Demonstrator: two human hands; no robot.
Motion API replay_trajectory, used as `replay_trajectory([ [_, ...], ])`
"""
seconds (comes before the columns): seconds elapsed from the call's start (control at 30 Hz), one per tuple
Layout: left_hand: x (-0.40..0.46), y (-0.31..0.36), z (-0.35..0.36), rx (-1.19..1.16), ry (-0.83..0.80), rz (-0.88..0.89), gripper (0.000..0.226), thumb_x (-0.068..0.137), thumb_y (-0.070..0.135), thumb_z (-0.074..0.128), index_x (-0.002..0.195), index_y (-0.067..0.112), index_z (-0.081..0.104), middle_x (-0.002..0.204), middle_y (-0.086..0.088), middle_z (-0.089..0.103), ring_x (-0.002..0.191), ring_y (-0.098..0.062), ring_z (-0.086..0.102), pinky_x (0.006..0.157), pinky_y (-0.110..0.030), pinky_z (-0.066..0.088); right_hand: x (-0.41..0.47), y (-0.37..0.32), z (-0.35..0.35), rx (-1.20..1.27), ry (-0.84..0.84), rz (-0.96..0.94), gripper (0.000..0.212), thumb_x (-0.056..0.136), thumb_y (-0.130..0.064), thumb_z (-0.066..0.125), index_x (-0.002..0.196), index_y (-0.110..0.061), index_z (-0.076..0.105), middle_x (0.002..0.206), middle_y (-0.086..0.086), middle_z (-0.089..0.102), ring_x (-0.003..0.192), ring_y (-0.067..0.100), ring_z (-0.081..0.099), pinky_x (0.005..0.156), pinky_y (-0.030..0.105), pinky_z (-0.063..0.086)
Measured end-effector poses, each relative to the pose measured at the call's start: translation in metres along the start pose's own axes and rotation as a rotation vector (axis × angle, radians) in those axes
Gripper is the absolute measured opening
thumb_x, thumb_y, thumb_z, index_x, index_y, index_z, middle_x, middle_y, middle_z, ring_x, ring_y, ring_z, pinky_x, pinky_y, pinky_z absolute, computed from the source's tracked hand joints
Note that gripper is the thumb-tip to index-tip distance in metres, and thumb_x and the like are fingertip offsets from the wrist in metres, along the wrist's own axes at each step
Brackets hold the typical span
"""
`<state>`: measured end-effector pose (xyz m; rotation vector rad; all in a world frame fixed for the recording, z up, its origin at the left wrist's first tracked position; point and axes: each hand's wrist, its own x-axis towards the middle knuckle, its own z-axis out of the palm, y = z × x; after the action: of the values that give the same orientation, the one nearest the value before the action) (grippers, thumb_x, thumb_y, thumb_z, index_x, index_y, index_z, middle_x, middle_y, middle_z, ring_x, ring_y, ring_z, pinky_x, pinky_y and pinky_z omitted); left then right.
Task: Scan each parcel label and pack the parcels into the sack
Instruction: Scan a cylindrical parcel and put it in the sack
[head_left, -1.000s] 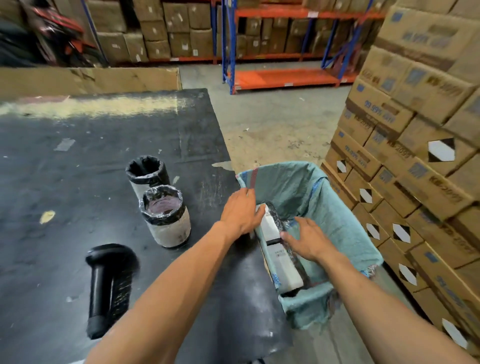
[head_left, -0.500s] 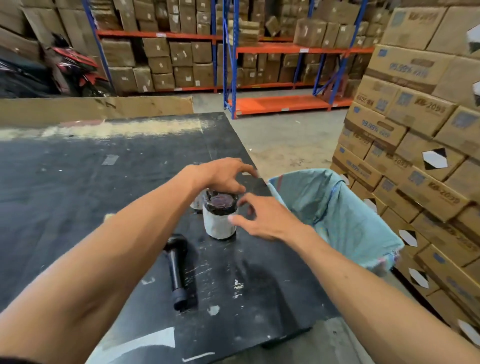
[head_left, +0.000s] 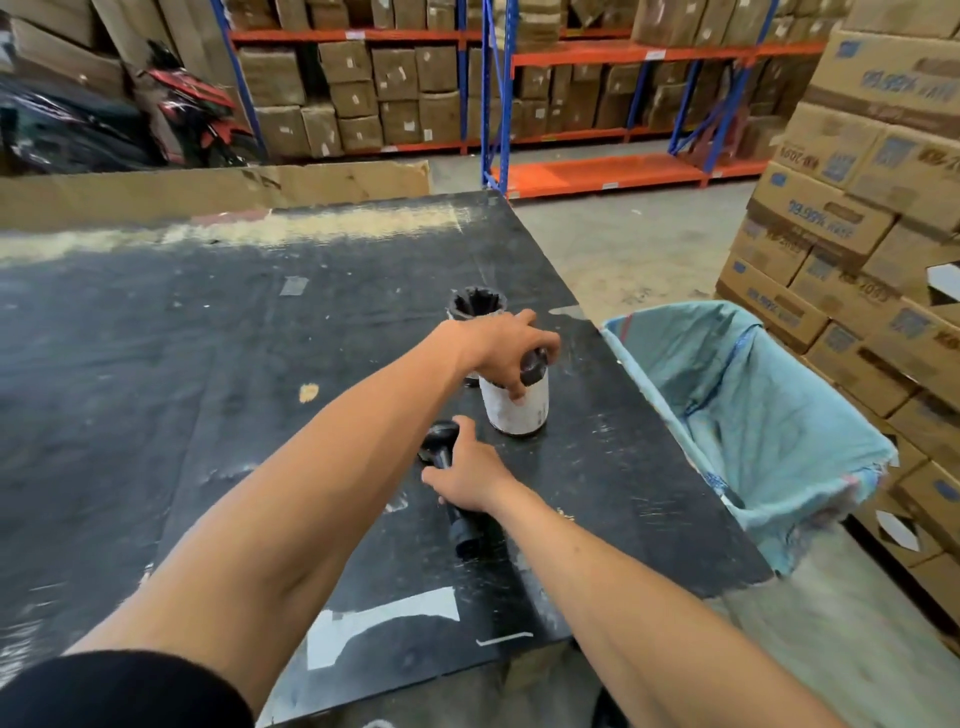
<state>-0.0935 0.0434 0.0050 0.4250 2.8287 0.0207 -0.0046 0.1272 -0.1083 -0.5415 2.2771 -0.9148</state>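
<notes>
Two cylindrical parcels wrapped in black plastic with white labels stand on the black table (head_left: 208, 364). My left hand (head_left: 498, 348) grips the top of the near parcel (head_left: 514, 410), which stands upright. The far parcel (head_left: 475, 304) stands just behind it, untouched. My right hand (head_left: 470, 478) lies over the black handheld scanner (head_left: 460, 519), fingers curled around its handle, with the scanner resting on the table. The light blue sack (head_left: 753, 415) hangs open at the table's right edge.
Stacked cardboard cartons (head_left: 857, 234) rise right of the sack. Blue and orange shelving (head_left: 597, 104) with boxes fills the back. A cardboard sheet (head_left: 208, 189) stands behind the table. White tape patches (head_left: 374, 623) mark the table's near edge.
Both hands left the sack. My left hand closed on the near parcel's top. My right hand dropped from beside that parcel onto the scanner.
</notes>
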Motion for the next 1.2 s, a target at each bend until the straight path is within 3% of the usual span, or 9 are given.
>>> replay_trajectory([
  [0.1,-0.010,-0.017,0.006,0.058,0.017,-0.032,0.078,0.076,0.042,0.087,0.144,0.040,0.048,0.133,-0.010,0.039,0.120,-0.034,0.049,0.099,-0.049,0.049,-0.003,0.010,-0.011,0.120,0.013,0.012,0.069,0.091,-0.023,0.064,0.151,-0.023,0.031,0.113,0.016,0.071,0.067,0.028,0.075,0.072,0.045,0.066],
  [0.17,-0.019,-0.032,0.012,0.059,-0.002,-0.072,0.083,0.075,0.047,0.086,0.148,0.048,0.045,0.133,-0.009,0.039,0.123,-0.034,0.048,0.102,-0.048,0.048,-0.008,0.019,-0.025,0.255,-0.003,0.012,0.060,0.088,-0.014,0.063,0.143,-0.017,0.040,0.100,0.018,0.072,0.054,0.022,0.067,0.059,0.041,0.064],
  [0.3,-0.047,-0.071,0.038,-0.235,0.166,-0.097,0.071,0.080,0.043,0.084,0.145,0.043,0.055,0.111,0.003,0.047,0.111,-0.023,0.054,0.095,-0.031,0.044,-0.020,0.031,-0.058,0.509,-0.018,-0.062,0.054,0.076,-0.010,0.061,0.128,-0.017,0.048,0.111,0.023,0.075,0.059,0.021,0.065,0.051,0.036,0.057],
  [0.37,-0.066,-0.085,0.055,-0.424,0.281,-0.142,0.064,0.082,0.045,0.082,0.142,0.045,0.058,0.104,0.006,0.047,0.098,-0.016,0.054,0.082,-0.017,0.039,-0.023,0.030,-0.075,0.569,0.031,-0.123,0.055,0.073,-0.010,0.061,0.126,-0.021,0.049,0.106,0.019,0.078,0.062,0.025,0.065,0.049,0.036,0.054],
  [0.43,-0.083,-0.093,0.070,-0.573,0.391,-0.182,0.060,0.083,0.050,0.081,0.139,0.046,0.060,0.106,0.006,0.050,0.100,-0.013,0.056,0.083,-0.008,0.037,-0.023,0.025,-0.089,0.600,0.109,-0.183,0.054,0.075,-0.012,0.060,0.126,-0.027,0.051,0.099,0.017,0.079,0.061,0.024,0.062,0.048,0.034,0.050],
  [0.6,-0.117,-0.097,0.089,-0.778,0.659,-0.284,0.049,0.081,0.044,0.085,0.126,0.045,0.068,0.119,0.000,0.058,0.110,-0.012,0.061,0.106,-0.030,0.046,-0.018,0.004,-0.100,0.643,0.304,-0.300,0.043,0.096,-0.021,0.067,0.127,-0.045,0.050,0.088,0.008,0.078,0.055,0.020,0.058,0.045,0.033,0.048],
  [0.73,-0.133,-0.101,0.098,-0.757,0.753,-0.340,0.059,0.079,0.038,0.088,0.135,0.034,0.067,0.124,0.000,0.055,0.116,-0.016,0.056,0.108,-0.039,0.047,-0.012,-0.017,-0.090,0.622,0.311,-0.329,0.041,0.101,-0.042,0.069,0.135,-0.038,0.047,0.084,0.004,0.074,0.057,0.018,0.061,0.047,0.033,0.052],
  [0.97,-0.151,-0.107,0.101,-0.673,0.839,-0.378,0.069,0.079,0.038,0.088,0.142,0.026,0.061,0.126,-0.001,0.054,0.119,-0.017,0.048,0.108,-0.042,0.046,-0.003,-0.043,-0.072,0.542,0.322,-0.351,0.053,0.089,-0.062,0.064,0.133,-0.038,0.046,0.075,-0.008,0.073,0.055,0.013,0.064,0.046,0.030,0.052],
  [1.2,-0.162,-0.109,0.101,-0.640,0.826,-0.382,0.069,0.081,0.037,0.087,0.143,0.024,0.060,0.128,-0.003,0.053,0.120,-0.019,0.046,0.107,-0.042,0.047,-0.002,-0.054,-0.072,0.453,0.346,-0.349,0.051,0.087,-0.065,0.060,0.130,-0.042,0.045,0.071,-0.010,0.073,0.051,0.011,0.063,0.044,0.028,0.052],
])
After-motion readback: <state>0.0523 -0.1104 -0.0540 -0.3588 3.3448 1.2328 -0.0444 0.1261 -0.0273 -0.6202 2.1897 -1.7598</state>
